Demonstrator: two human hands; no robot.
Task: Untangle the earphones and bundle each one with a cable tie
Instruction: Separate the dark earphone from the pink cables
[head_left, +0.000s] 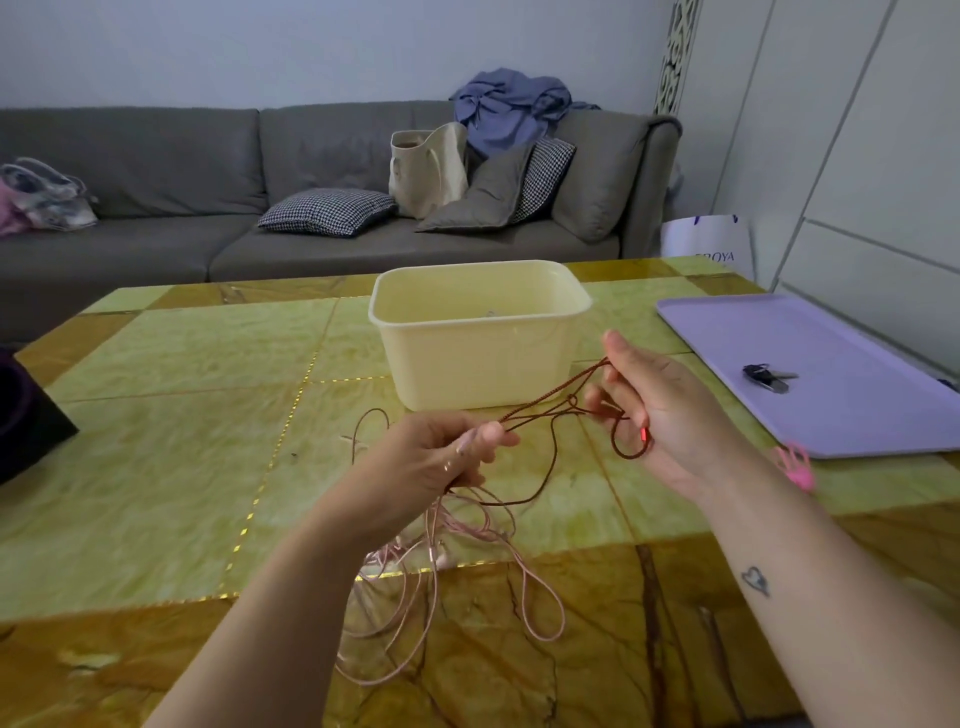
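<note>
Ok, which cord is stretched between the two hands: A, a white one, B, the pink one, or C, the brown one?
C: the brown cord runs taut from the left hand to the right hand, while the pink cord hangs loose onto the table.

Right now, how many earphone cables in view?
2: brown cable stretched between left hand and right hand; pink cable trailing from left hand onto table. Tub may hide more.
</note>
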